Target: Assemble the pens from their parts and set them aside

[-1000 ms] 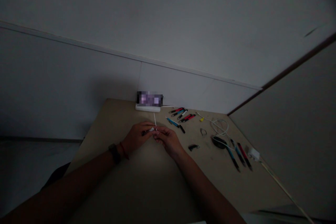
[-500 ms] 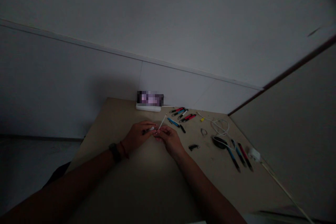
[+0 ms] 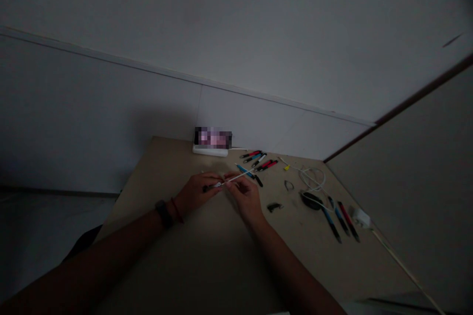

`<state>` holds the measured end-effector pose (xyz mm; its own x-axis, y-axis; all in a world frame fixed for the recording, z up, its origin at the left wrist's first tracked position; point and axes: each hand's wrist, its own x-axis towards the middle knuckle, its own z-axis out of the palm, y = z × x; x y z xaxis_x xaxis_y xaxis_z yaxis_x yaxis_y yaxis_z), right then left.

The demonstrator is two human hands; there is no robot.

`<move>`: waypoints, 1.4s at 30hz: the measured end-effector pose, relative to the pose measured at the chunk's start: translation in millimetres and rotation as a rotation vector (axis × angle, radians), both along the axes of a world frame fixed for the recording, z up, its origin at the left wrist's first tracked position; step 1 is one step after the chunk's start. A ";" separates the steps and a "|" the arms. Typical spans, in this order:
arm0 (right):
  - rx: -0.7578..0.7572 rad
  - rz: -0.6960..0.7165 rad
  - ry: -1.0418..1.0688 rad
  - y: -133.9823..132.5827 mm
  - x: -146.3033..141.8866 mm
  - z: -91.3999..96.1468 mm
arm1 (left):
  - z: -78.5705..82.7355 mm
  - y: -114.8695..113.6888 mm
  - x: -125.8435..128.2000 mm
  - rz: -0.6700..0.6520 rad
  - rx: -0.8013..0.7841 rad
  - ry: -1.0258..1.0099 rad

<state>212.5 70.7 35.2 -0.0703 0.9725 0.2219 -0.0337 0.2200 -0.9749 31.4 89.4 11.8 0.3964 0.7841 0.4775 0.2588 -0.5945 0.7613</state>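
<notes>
My left hand is closed on a white pen barrel with a black end, held just above the table. Fingertips of my right hand pinch a thin white pen refill, which slants up to the right. One end of the refill meets the barrel's tip between both hands; whether it is inside cannot be made out. Just beyond my right hand lie a blue pen and a short black pen part.
Several red, blue and white pens lie at the back. To the right are a coiled white cable, a black oval object, more pens and a white plug. A phone leans near the wall on a white block.
The refill has tipped from steep to a flatter slant toward the right. My right hand has shifted slightly right, its fingers rearranged around it. The left hand still holds the barrel.
</notes>
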 end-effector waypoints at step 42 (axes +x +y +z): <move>0.100 -0.033 -0.261 4.5 5.3 -8.7 | 5.0 0.6 0.5 -0.010 -0.105 -0.095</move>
